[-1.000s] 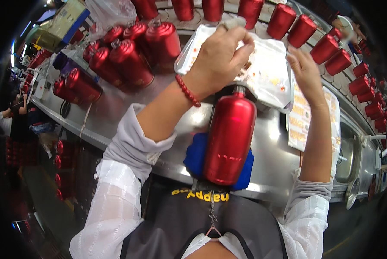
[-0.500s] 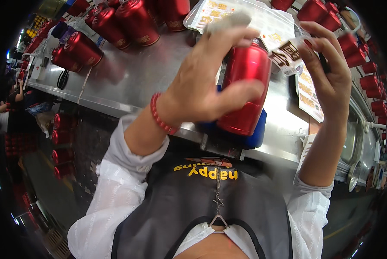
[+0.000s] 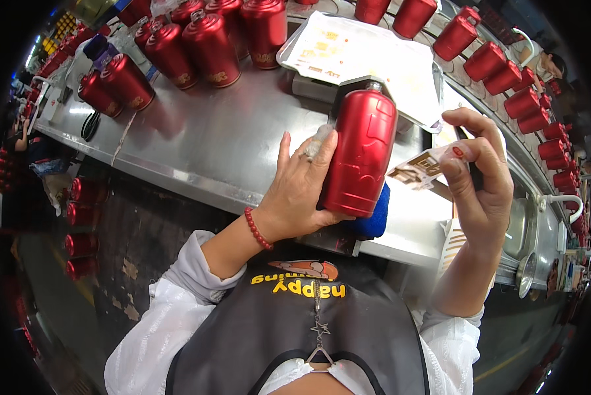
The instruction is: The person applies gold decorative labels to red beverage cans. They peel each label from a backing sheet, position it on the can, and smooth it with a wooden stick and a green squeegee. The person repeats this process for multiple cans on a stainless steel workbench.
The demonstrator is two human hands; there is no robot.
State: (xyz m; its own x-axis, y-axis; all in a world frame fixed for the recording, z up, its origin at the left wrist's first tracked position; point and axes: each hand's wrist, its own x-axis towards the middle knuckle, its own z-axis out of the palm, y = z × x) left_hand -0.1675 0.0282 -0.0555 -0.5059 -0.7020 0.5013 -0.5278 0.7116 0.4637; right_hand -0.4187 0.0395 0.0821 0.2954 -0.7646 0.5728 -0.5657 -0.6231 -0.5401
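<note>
A glossy red metallic bottle [image 3: 361, 151] lies tilted over a blue cloth pad [image 3: 372, 220], its neck pointing away from me. My left hand [image 3: 298, 187] is against the bottle's left side, thumb near its base and fingers along its edge. A whitish wad [image 3: 318, 141] sits at those fingers. To the right, my right hand [image 3: 480, 174] is closed, pinching a clear sticker [image 3: 419, 168] with brown-gold characters by its right end. That sticker hangs in the air beside the bottle, apart from it.
Behind the bottle, sticker sheets [image 3: 348, 49] lie on a raised tray. Several red bottles [image 3: 213, 49] stand at the back left, and others line a conveyor [image 3: 463, 85] at the right. A black loop [image 3: 90, 126] lies on the metal table [image 3: 196, 141]. A person [image 3: 549, 66] is at the far right.
My left hand has come down from over the bottle to its left side. The sticker in my right hand has moved lower and tilted. The bottle shows slightly further left.
</note>
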